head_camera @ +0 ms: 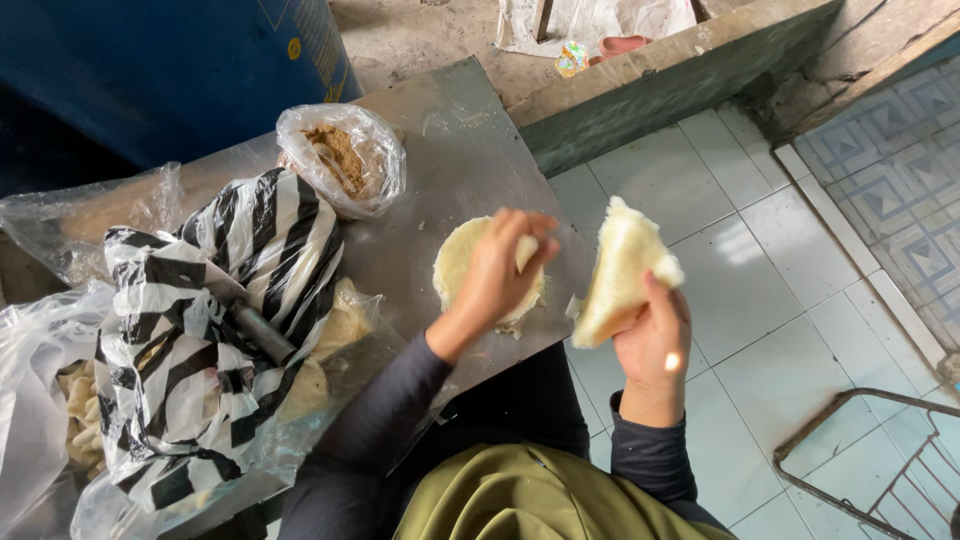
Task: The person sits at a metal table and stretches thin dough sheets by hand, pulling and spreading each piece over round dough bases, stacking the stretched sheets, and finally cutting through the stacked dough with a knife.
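Note:
My left hand [497, 275] rests on a round stack of pale dough sheets [456, 262] on the metal table [440, 160], its fingertips pinching the edge of the top sheet. My right hand [655, 335] holds a folded pale dough sheet [620, 270] up off the table's right edge, over the tiled floor. Both arms wear dark grey sleeves.
A clear bag of brown crumbly filling [340, 158] sits behind the stack. A black-and-white striped plastic bag [215, 320] with a metal rod [262, 330] on it lies left, among clear bags. A blue drum [170, 60] stands behind. A wire rack [870, 460] sits on the floor at right.

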Tool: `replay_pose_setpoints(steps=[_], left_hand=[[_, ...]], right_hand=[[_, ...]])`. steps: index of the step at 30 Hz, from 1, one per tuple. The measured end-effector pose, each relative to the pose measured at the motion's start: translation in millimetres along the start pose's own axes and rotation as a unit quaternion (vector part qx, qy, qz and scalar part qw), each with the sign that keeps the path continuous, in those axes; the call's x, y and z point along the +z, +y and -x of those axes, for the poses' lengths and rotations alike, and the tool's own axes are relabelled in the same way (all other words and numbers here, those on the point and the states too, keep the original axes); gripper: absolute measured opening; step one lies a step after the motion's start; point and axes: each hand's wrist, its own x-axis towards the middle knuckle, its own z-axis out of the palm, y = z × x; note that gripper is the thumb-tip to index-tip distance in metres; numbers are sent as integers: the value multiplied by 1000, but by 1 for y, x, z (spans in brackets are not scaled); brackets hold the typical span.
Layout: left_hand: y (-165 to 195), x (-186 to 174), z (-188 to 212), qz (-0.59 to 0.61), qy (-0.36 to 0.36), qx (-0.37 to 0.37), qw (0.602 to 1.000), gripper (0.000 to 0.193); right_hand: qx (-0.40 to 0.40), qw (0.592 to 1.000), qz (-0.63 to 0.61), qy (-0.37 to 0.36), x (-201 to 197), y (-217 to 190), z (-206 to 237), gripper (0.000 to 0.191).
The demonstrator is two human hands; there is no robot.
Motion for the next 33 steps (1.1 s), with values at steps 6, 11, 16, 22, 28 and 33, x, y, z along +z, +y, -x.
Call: replay_pose_setpoints(steps=[6, 11, 16, 22, 28, 33], left_hand=[[54, -17, 39, 299, -25, -114, 947, 40], [37, -29, 56, 391, 37, -196, 899, 26], [25, -44, 65, 464, 65, -258, 845, 19], [62, -67, 88, 18, 105, -17, 994, 35], [48, -74, 100, 220, 72, -226, 946, 18], [5, -77, 117, 461, 103, -281, 835, 10]], right_hand=[[-6, 977, 114, -178, 23, 16, 9, 37], [55, 977, 63, -195, 41, 28, 15, 25], [77, 972, 80, -206, 48, 33, 17, 16], [26, 976, 115, -182, 55, 51, 18, 17], [61, 962, 130, -232, 66, 72, 25, 21], [95, 963, 132, -215, 74, 84, 27, 19]])
